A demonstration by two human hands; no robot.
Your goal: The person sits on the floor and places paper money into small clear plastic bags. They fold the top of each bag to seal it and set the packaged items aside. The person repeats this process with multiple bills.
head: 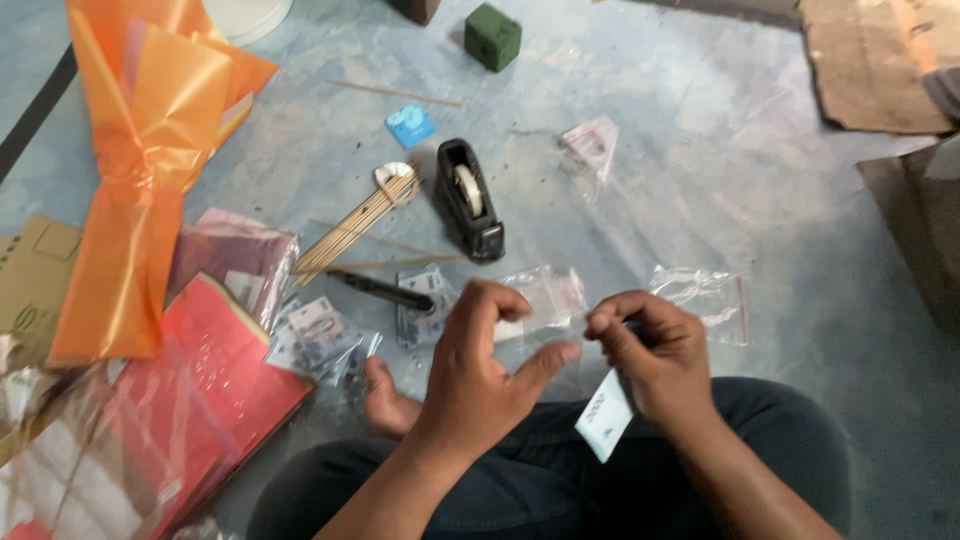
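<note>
Dark trousers (560,470) are covering my crossed legs at the bottom of the view, and my bare foot (388,405) is poking out just beside my left wrist. Both of my hands are working above my lap. My right hand (655,362) is pinching a small white folded slip (605,420) that is hanging down below its fingers; the thumb and forefinger are pressed together on something at the top, though I cannot tell exactly what sits between them. My left hand (478,365) is held with the fingers curled and the thumb stretched toward the right hand, its tip nearly touching the right fingertips. It is not clamped on anything I can make out.

Just beyond my fingers a clear plastic sleeve (545,295) with pinkish paper inside is lying on the floor, and another clear plastic bag (705,300) is lying beyond my right hand. Ahead of my left hand a black pen (385,291) is resting across some banknotes (320,335). Farther out from the grip are a black tape dispenser (468,200) and a bundle of wooden sticks (355,225) beside it. Well off past my left arm, orange wrapping paper (150,170) and red sheets in plastic (190,400) are piled. A green foam block (493,36) is sitting far beyond the dispenser.
</note>
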